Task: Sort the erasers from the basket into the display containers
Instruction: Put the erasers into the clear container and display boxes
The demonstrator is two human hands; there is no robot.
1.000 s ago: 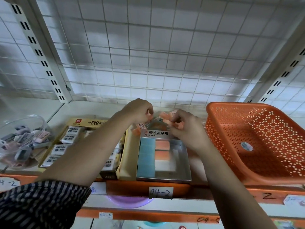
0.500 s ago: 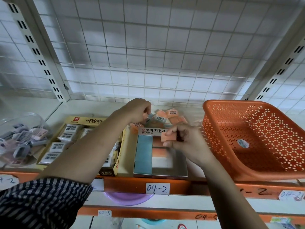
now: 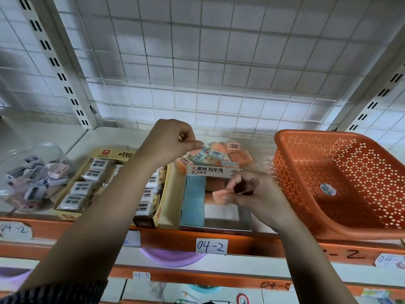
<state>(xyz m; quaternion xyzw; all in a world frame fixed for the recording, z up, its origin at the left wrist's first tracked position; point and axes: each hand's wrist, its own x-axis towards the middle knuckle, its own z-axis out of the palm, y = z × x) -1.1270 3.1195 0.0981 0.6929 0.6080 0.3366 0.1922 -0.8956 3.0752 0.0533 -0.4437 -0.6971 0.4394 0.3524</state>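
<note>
Head camera looks down at a shop shelf (image 3: 109, 137) where a person's two bare arms reach in. The landmark is a silver display box (image 3: 244, 218) with a Korean label on its back flap, sitting at the front edge of the shelf.

Inside the display box, a column of blue erasers (image 3: 194, 200) fills its left side. An orange eraser lies at the back of the middle column and a white eraser (image 3: 220, 211) lies in front of it.

The right hand (image 3: 252, 194) hovers over the right part of the display box, fingers curled, pinching a peach eraser (image 3: 218, 196) between thumb and fingertips just above the middle column.

The left hand (image 3: 173, 141) is raised behind the display box's left corner, its fingers curled tight with thumb and fingertip pressed together. Whether it holds anything cannot be told. Its fingertips point toward a loose pile of erasers (image 3: 219, 153), blue and orange with barcode stickers, heaped on the shelf directly behind the display box.

Right of the display box stands an orange perforated basket (image 3: 285, 172), with only a small round sticker (image 3: 327, 189) visible inside. Left of the display box, touching it, is a yellow carton (image 3: 114, 153) of wrapped white erasers. Further left is a clear tub (image 3: 52, 154) of small grey and pink items. Below the display box, a handwritten tag (image 3: 211, 246) reads 04-2.
</note>
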